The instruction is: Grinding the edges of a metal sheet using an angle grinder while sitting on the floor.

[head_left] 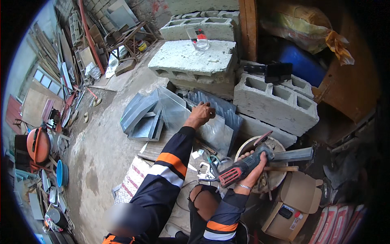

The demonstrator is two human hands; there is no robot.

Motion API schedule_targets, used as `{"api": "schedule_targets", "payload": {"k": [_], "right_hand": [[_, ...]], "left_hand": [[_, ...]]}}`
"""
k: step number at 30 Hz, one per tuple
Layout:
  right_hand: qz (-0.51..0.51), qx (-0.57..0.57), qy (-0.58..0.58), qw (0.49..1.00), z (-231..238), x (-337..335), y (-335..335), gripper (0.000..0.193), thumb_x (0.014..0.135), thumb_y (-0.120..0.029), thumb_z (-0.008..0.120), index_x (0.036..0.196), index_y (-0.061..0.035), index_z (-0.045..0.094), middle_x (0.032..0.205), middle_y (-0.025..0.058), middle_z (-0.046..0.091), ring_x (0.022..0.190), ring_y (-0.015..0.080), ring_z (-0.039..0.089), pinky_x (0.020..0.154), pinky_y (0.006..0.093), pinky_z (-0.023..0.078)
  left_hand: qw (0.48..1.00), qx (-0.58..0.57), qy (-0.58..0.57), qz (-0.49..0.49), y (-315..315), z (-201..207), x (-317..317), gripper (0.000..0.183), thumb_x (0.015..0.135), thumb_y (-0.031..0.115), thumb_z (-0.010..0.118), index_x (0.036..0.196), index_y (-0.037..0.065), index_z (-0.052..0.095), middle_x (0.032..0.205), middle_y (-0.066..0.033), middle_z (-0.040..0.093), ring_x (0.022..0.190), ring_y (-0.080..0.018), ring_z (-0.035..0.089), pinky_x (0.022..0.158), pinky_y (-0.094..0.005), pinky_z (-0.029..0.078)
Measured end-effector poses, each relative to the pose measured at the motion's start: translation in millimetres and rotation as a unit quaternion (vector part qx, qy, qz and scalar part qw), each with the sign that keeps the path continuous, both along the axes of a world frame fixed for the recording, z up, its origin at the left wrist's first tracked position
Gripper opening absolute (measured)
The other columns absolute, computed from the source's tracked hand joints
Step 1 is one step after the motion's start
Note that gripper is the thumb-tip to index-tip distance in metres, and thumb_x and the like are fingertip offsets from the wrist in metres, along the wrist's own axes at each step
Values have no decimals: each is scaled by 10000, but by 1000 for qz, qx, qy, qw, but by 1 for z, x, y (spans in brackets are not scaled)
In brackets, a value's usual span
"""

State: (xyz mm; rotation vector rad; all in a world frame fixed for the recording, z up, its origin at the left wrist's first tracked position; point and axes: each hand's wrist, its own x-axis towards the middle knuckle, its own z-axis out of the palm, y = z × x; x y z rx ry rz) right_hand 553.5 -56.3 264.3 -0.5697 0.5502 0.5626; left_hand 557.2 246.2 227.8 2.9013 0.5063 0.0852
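Note:
My right hand [258, 164] is wrapped round the body of an angle grinder [239, 168], its disc end pointing up and away from me above a round pale bucket [280, 179]. My left hand [201, 115] reaches forward over a stack of thin clear sheets [213, 132], with its fingers curled. Whatever those fingers hold, if anything, is hidden. Left of that hand another clear sheet [172, 103] stands tilted against bent sheet-metal pieces [144, 114]. Behind the hand lean ribbed translucent panels [217, 103]. A metal bar [294, 155] lies across the bucket, just beyond the grinder.
Concrete blocks [280, 99] stand ahead, one stack bearing a drinking glass [199, 40], another a black device [278, 72]. An open cardboard box [292, 203] sits at the lower right. Scrap boards, a blue basin [61, 173] and an orange round object [38, 145] line the left.

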Motion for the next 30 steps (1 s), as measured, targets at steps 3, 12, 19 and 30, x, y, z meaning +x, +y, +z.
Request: {"api": "schedule_targets", "payload": {"k": [3,12,19,30], "right_hand": [[-16,44,-1,999,-4,4,-5,451,869,-544,607,983,-108,579,779,31,611,662,185,587,631,343,509],[-52,86,-44,994,-1,9,-22,394,890,-482,617,975,-97,595,848,22,621,697,163,585,659,322,517],[-76,74,-79,991,0,12,-34,446,902,-500,587,1006,-66,592,846,45,605,718,175,577,680,324,505],[-76,131,-101,983,0,12,-55,454,897,-477,602,1026,-41,586,862,48,587,744,158,560,684,290,491]], "left_hand": [[993,-14,-22,-118,20,-12,1,210,841,271,654,809,78,578,848,-103,611,848,-335,602,805,-468,439],[985,-15,-73,-153,-15,46,12,147,866,207,631,844,71,580,845,-111,602,892,-363,595,733,-487,470],[980,21,-121,-156,-36,128,-1,106,867,195,616,856,94,587,866,-92,587,905,-327,594,716,-465,481],[958,40,-204,-198,-43,288,-61,184,838,108,712,997,44,645,903,-126,646,881,-300,632,747,-398,512]]}}
